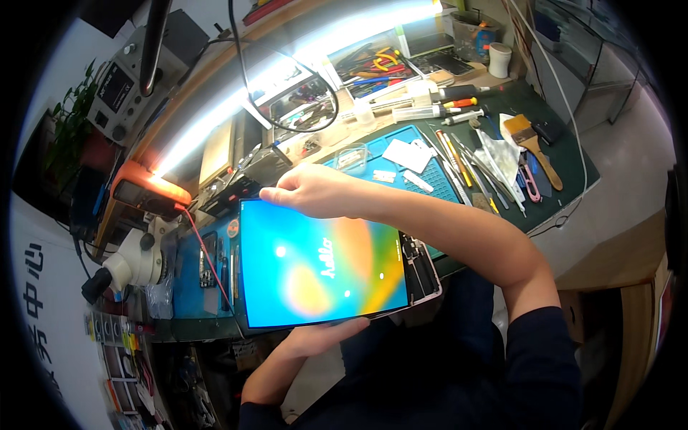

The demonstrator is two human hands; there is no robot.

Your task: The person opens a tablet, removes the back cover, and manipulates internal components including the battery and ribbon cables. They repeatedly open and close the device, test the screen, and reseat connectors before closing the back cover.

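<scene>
While the lit tablet screen (322, 269) lies long axis left-to-right over its opened body (423, 269), the right hand (312, 190) pinches its far edge and the left hand (322, 335) cups the near edge.

tablet screen (322, 265) lit up: bright blue with orange, yellow, green blobs, white script. work mat (423, 168) teal-blue, bench top (566, 154) dark green. multimeter (147, 190) orange, red lead (204, 251) trailing off it. brush (534, 143) with tan wooden handle. pliers (383, 61) yellow and red handles. sleeves (530, 373) dark navy. microscope (136, 261) off-white.
</scene>
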